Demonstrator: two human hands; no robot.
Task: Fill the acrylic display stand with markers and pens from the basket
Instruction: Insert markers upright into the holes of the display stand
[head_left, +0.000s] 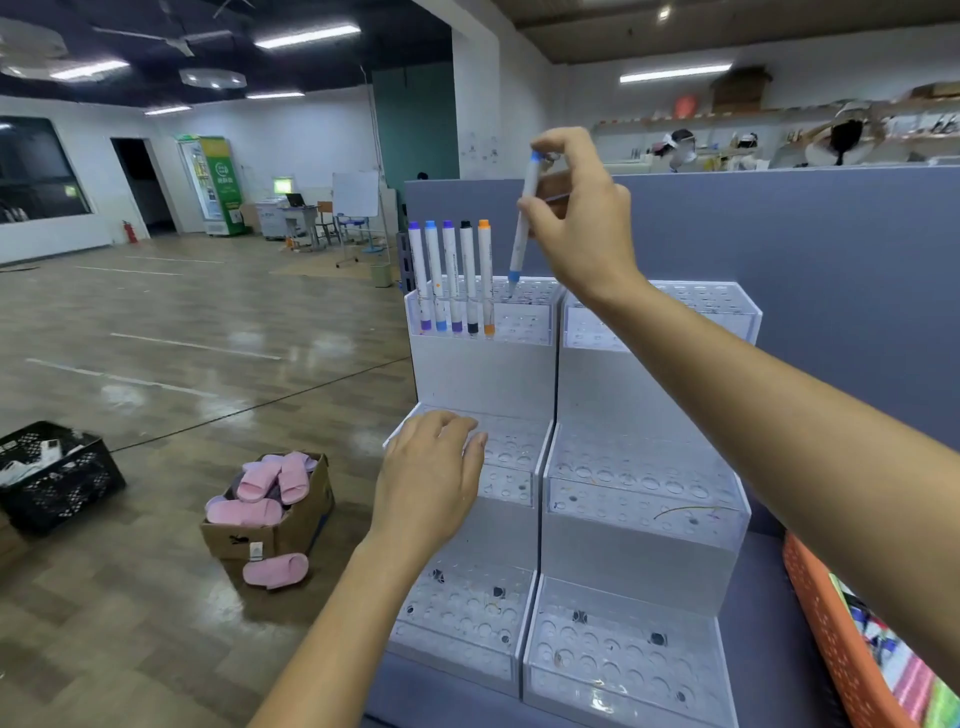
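Observation:
Two tiered clear acrylic stands (639, 525) sit side by side on the desk, each with three stepped rows of holes. Several white markers (451, 275) with coloured caps stand upright in the top left tier. My right hand (582, 218) pinches a white marker with light blue ends (521, 234), nearly upright, its lower tip at a hole just right of the orange-capped one. My left hand (431, 478) rests on the middle tier of the left stand, fingers relaxed. The orange basket (831, 639) with pens shows at the bottom right, partly hidden by my right forearm.
A grey partition wall (831, 312) rises directly behind the stands. On the floor to the left sit a cardboard box of pink slippers (270, 504) and a black plastic crate (52, 478).

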